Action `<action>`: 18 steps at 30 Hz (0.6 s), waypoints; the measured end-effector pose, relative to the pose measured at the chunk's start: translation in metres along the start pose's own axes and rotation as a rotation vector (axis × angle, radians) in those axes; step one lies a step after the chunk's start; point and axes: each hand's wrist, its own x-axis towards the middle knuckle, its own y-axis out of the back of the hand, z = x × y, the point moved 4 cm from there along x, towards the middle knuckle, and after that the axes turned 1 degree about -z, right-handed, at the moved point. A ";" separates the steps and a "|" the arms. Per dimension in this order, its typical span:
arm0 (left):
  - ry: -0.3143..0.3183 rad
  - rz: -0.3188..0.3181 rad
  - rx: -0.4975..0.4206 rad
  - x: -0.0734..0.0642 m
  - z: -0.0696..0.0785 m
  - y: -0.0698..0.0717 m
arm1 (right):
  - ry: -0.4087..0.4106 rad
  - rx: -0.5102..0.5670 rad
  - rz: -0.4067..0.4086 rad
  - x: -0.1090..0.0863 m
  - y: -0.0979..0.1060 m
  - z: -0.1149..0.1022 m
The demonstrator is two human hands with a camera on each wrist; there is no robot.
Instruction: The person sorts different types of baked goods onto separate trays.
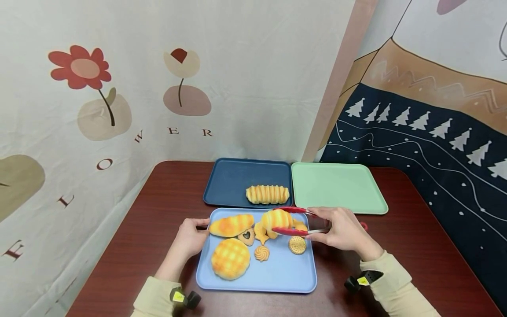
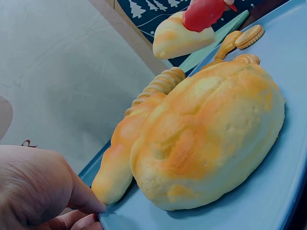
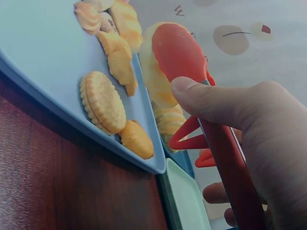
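Observation:
My right hand (image 1: 340, 226) grips a pair of red-tipped tongs (image 3: 180, 52), and their tips squeeze a striped bread roll (image 1: 276, 218). The right and left wrist views show this roll raised above the light blue tray (image 1: 277, 277). At the tray's upper left edge, my left hand (image 1: 191, 237) pinches the rim, thumb on top. On that tray lie a long bread (image 1: 231, 225), a round checkered bun (image 1: 231, 259), a heart-centred cookie (image 1: 246, 237), a swirl cookie (image 1: 262, 253) and a round biscuit (image 3: 103, 102). Small golden pieces (image 1: 260, 232) lie partly hidden under the raised roll.
Behind the light blue tray, a navy tray (image 1: 233, 180) carries a ridged bread (image 1: 267, 194) near its front right. A mint green tray (image 1: 336, 187) adjoins it on the right. All stand on a dark red-brown table (image 1: 158, 193), with printed cloth (image 1: 253, 79) behind.

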 end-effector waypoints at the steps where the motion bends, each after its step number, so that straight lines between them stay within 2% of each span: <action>1: 0.001 0.000 0.001 0.000 0.000 0.000 | 0.003 0.006 0.004 0.001 0.001 0.000; 9: 0.030 -0.008 0.003 -0.002 0.000 0.000 | 0.001 0.013 -0.015 0.011 0.007 0.002; 18: 0.019 -0.009 -0.003 0.000 0.001 0.000 | -0.004 -0.019 0.003 0.024 0.014 0.006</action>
